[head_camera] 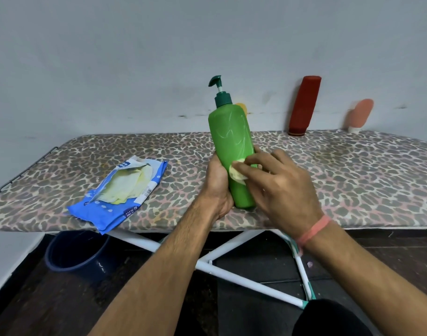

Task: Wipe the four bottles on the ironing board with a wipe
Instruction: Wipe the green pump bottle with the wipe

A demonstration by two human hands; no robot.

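A tall green pump bottle [231, 137] stands tilted on the leopard-print ironing board [353, 170]. My left hand [216, 187] grips its lower part from the left. My right hand [278, 183] presses a small pale yellow wipe [236, 173] against the bottle's front with its fingertips. A red bottle [303, 105] and a small peach tube [360, 115] lean on the wall at the board's far edge. A yellow bottle [242, 108] is mostly hidden behind the green one.
A torn blue wipe packet [125, 192] lies on the board's left part, hanging a little over the near edge. A dark blue bucket [76, 253] sits on the floor under the board. White crossed legs [231, 263] hold up the board.
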